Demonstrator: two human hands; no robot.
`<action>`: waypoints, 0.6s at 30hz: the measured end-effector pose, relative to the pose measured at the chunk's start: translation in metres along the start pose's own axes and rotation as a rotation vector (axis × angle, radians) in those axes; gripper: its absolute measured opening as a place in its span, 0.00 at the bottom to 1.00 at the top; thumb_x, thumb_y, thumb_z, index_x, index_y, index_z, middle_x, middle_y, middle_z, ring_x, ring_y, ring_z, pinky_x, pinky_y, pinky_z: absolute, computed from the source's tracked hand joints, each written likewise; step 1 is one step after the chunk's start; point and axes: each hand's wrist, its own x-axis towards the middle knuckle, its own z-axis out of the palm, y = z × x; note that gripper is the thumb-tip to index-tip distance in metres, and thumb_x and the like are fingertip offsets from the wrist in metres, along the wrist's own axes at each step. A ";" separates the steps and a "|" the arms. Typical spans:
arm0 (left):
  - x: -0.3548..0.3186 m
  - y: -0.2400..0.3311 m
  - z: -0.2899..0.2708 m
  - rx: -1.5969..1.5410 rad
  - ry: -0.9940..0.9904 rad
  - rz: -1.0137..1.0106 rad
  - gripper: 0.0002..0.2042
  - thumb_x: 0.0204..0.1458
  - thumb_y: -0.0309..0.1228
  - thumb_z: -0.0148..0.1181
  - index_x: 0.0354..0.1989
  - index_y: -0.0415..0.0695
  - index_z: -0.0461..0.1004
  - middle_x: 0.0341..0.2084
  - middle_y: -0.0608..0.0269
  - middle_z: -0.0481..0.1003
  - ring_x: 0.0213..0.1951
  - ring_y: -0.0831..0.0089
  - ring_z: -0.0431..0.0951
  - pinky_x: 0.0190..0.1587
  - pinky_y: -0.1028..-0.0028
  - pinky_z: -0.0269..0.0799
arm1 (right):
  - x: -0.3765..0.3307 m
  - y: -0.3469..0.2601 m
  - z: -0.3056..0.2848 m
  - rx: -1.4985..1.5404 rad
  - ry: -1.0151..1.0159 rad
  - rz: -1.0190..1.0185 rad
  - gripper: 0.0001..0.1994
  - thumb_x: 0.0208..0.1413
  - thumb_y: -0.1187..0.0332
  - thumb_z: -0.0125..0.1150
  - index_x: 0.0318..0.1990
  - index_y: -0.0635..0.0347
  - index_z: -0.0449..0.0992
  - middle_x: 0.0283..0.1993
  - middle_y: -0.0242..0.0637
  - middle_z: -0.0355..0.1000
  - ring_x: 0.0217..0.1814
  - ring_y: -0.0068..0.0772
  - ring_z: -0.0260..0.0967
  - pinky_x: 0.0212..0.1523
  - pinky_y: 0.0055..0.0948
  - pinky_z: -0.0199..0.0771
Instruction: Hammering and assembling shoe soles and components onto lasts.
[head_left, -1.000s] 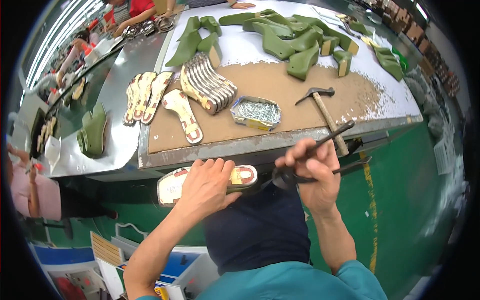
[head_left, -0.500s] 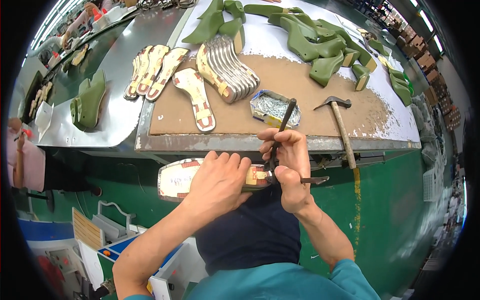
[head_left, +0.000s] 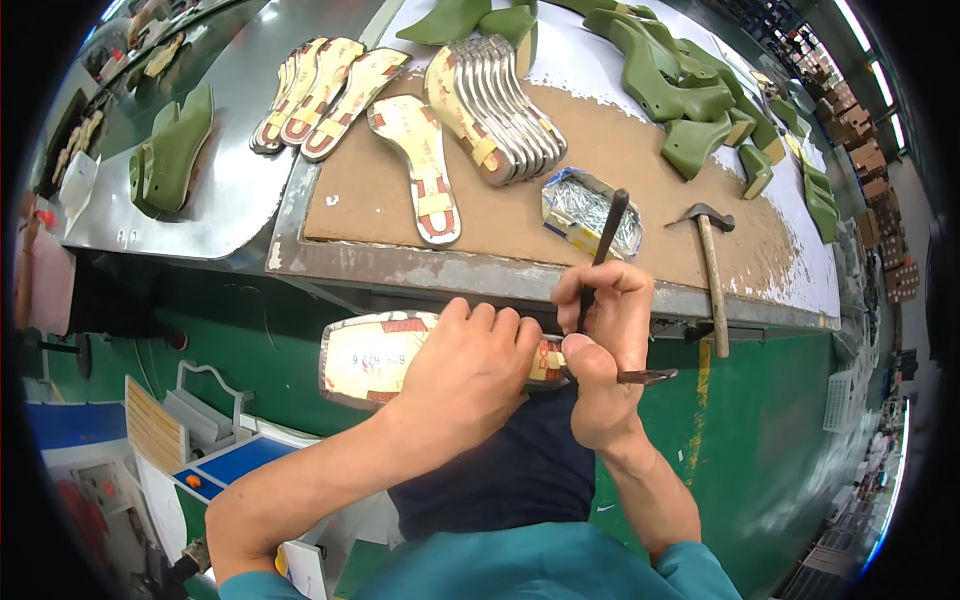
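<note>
Currently both hands work below the counter [head_left: 420, 270] front edge, over the lap. Left hand [head_left: 470, 370] lies palm-down on a shoe insole [head_left: 370, 355], fingers curled over its far edge, clamping it; the insole's tan face with red patches sticks out to the left of the hand. Right hand [head_left: 605, 350] is clenched on a dark metal hand tool [head_left: 600, 250]: 1 handle rises past the knuckles toward the counter, another part pokes out right of the thumb. Tool's working end meets the insole's right end, just beside the left fingertips; contact point itself is hidden by the thumb.

On the counter: hammer [head_left: 712, 275] lies well right of the hands, head away, handle overhanging the edge. Open box of nails [head_left: 590, 212] sits just behind the tool handle. 1 loose insole [head_left: 425, 170] lies flat left of the box, a fanned stack of insoles [head_left: 500, 110] behind it, 3 more insoles [head_left: 320, 95] at far left. Green shoe lasts [head_left: 680, 90] are scattered at the back right.
</note>
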 end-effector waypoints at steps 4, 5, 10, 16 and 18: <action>0.001 0.001 0.000 0.041 -0.066 -0.013 0.25 0.34 0.42 0.72 0.37 0.43 0.68 0.27 0.63 0.68 0.32 0.68 0.71 0.35 0.68 0.61 | 0.007 0.001 0.002 0.153 0.231 0.005 0.10 0.49 0.75 0.43 0.35 0.55 0.50 0.26 0.36 0.55 0.25 0.22 0.47 0.27 0.24 0.56; 0.001 0.002 0.000 0.046 -0.071 -0.015 0.25 0.34 0.42 0.72 0.37 0.43 0.68 0.27 0.63 0.68 0.32 0.68 0.71 0.35 0.68 0.61 | 0.007 -0.001 -0.001 0.205 0.218 0.028 0.09 0.50 0.76 0.41 0.36 0.55 0.50 0.27 0.36 0.56 0.25 0.23 0.48 0.28 0.25 0.57; -0.004 0.003 -0.002 0.037 -0.057 -0.026 0.26 0.34 0.42 0.73 0.39 0.42 0.69 0.28 0.63 0.68 0.33 0.68 0.71 0.35 0.68 0.61 | 0.001 0.004 -0.016 0.397 0.206 0.055 0.13 0.45 0.75 0.42 0.39 0.56 0.51 0.33 0.40 0.59 0.30 0.25 0.52 0.35 0.29 0.60; -0.002 0.003 -0.004 0.011 -0.061 -0.013 0.26 0.35 0.43 0.73 0.40 0.42 0.69 0.28 0.63 0.69 0.33 0.67 0.71 0.36 0.68 0.62 | -0.005 -0.002 -0.013 0.257 -0.001 0.087 0.31 0.41 0.71 0.46 0.58 0.63 0.54 0.51 0.42 0.61 0.43 0.27 0.56 0.46 0.28 0.61; -0.002 0.004 -0.002 0.027 -0.063 -0.019 0.25 0.35 0.42 0.72 0.38 0.43 0.68 0.28 0.63 0.69 0.33 0.67 0.72 0.36 0.68 0.62 | -0.009 -0.002 -0.008 0.012 -0.003 0.046 0.34 0.40 0.63 0.49 0.59 0.63 0.54 0.50 0.45 0.63 0.43 0.29 0.59 0.45 0.28 0.61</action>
